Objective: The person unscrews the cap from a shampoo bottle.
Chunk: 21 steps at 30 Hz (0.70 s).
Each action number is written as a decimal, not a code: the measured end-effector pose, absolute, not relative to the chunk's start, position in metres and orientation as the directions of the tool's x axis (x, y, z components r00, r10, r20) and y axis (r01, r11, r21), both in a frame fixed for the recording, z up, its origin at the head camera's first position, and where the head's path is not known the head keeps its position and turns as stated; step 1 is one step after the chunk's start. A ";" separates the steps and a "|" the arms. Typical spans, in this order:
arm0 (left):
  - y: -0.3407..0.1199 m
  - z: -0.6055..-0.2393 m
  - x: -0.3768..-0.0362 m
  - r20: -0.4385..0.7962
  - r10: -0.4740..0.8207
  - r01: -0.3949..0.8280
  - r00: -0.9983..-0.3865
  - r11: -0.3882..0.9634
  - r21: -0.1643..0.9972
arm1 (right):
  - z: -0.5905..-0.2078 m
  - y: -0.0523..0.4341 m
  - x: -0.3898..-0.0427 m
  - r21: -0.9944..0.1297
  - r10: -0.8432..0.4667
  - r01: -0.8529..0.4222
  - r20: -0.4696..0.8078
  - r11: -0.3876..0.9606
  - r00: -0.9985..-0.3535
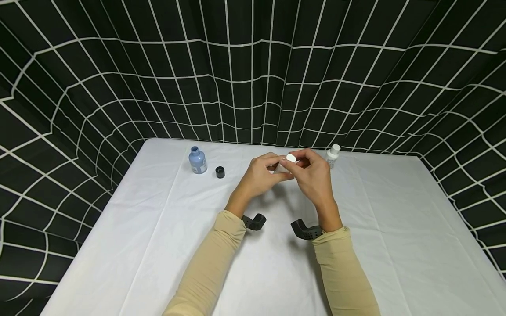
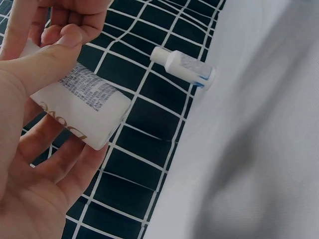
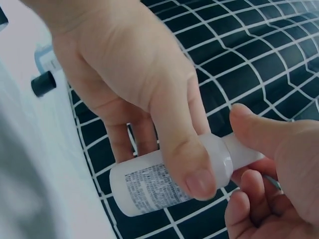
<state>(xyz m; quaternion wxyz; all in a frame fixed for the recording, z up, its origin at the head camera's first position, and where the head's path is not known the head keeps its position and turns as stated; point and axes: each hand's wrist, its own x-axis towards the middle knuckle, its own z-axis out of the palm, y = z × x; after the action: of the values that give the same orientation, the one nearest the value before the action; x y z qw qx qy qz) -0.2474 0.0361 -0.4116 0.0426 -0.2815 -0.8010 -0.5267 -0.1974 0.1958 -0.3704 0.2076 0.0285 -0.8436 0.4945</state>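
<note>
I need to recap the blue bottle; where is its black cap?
In the head view the black cap stands on the white table, far left, just right of the blue bottle, left of both hands.

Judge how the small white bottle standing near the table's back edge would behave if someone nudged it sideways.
The small white bottle looks tall and narrow, so it would probably tip rather than slide. Its round body suggests it would then roll on the white tablecloth. It seems light plastic, likely sturdy; with its cap on, a spill seems unlikely.
</note>
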 end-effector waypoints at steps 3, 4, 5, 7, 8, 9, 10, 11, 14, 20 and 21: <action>0.033 -0.411 -0.247 0.378 0.432 0.517 -0.819 0.269 0.812 | -0.371 0.197 -0.197 -0.813 0.127 -0.285 0.398 0.508 -0.908; 0.033 -0.410 -0.247 0.385 0.440 0.529 -0.811 0.271 0.804 | -0.371 0.198 -0.197 -0.809 0.117 -0.295 0.405 0.508 -0.907; 0.032 -0.410 -0.247 0.393 0.446 0.540 -0.804 0.272 0.797 | -0.371 0.198 -0.197 -0.804 0.108 -0.307 0.414 0.510 -0.904; 0.030 -0.409 -0.247 0.406 0.456 0.561 -0.792 0.282 0.779 | -0.371 0.197 -0.197 -0.793 0.094 -0.329 0.434 0.513 -0.896; 0.029 -0.409 -0.247 0.410 0.460 0.567 -0.788 0.281 0.775 | -0.371 0.197 -0.197 -0.789 0.090 -0.340 0.443 0.512 -0.892; 0.028 -0.409 -0.247 0.413 0.464 0.572 -0.784 0.280 0.771 | -0.371 0.196 -0.197 -0.786 0.086 -0.352 0.453 0.509 -0.888; 0.028 -0.409 -0.247 0.412 0.471 0.574 -0.780 0.274 0.772 | -0.371 0.196 -0.197 -0.783 0.083 -0.362 0.462 0.505 -0.883; 0.027 -0.409 -0.248 0.410 0.476 0.573 -0.777 0.268 0.775 | -0.372 0.195 -0.196 -0.781 0.082 -0.371 0.471 0.503 -0.879; 0.025 -0.409 -0.249 0.401 0.493 0.567 -0.772 0.249 0.785 | -0.373 0.192 -0.197 -0.779 0.076 -0.394 0.487 0.488 -0.870; 0.021 -0.407 -0.249 0.381 0.523 0.533 -0.763 0.175 0.828 | -0.369 0.191 -0.195 -0.759 0.036 -0.421 0.502 0.496 -0.864; 0.021 -0.407 -0.248 0.377 0.525 0.527 -0.763 0.168 0.833 | -0.369 0.191 -0.194 -0.755 0.020 -0.429 0.504 0.497 -0.864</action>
<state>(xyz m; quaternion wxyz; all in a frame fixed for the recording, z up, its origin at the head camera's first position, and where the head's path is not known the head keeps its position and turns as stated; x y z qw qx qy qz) -0.2484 0.0210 -0.4070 0.0007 -0.3440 -0.7642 -0.5457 -0.1944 0.1912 -0.3685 0.2306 0.1225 -0.8338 0.4864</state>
